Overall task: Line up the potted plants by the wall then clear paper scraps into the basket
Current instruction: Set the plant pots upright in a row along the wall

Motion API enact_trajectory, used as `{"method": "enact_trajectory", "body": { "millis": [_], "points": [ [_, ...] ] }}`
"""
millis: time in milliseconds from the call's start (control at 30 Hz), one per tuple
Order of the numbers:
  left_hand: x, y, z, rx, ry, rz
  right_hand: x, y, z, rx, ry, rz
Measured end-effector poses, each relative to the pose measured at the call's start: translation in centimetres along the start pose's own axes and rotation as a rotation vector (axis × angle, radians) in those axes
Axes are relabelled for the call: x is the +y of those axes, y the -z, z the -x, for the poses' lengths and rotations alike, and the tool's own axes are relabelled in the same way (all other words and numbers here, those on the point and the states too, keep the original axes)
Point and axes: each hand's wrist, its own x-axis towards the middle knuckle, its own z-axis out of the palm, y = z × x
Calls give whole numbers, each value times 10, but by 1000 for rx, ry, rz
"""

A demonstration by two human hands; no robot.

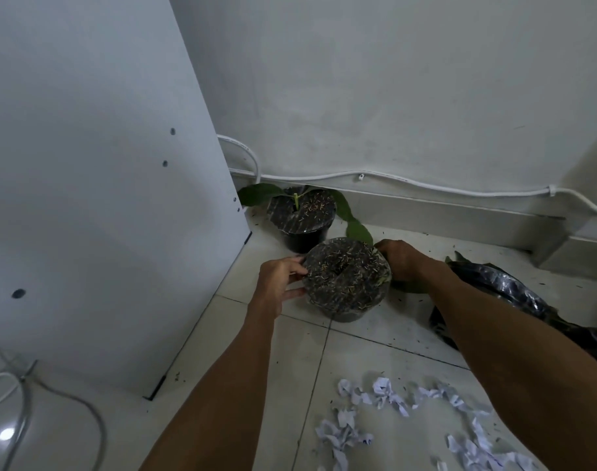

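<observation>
- Gripping the near pot [346,278] from both sides, you hold it on the tiled floor [290,368], just in front of the far pot [302,215], which already stands against the wall [392,96].
- Judge the step in hand as lining up the second plant: the near pot sits out from the skirting, so it likely needs to go back and to the right of the far pot.
- Note the left hand [280,282]: its fingers are spread moderately and press the pot's left rim and side.
- Note the right hand [404,261]: it wraps the right rim, fingers curled behind the pot and partly hidden, so you cannot tell how far they close.
- Use the two-sided hold because the top carries loose soil and husk bits under film; keeping the pot level should limit spills.
- Watch the green leaf [358,231] lying between the two pots; it may get pinched.
- Leave the paper scraps [389,396] for later; they lie scattered on the floor nearer to you, untouched.
- Expect the black bag [514,290] at the right to limit room along the wall.
- No basket shows in this view.
</observation>
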Motion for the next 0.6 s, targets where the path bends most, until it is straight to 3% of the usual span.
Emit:
{"method": "enact_trajectory", "body": {
  "millis": [167, 433, 500, 600],
  "points": [
    [-3, 3, 2, 0, -1, 9, 1, -2, 9, 9, -42, 5],
    [-5, 4, 3, -13, 20, 17, -1, -3, 19, -115, -82, 26],
    [-6, 3, 3, -17, 23, 18, 2, 1, 19, -28, -110, -20],
    [-8, 0, 3, -26, 24, 38, 6, 20, 20, 251, -180, -253]
  ]
}}
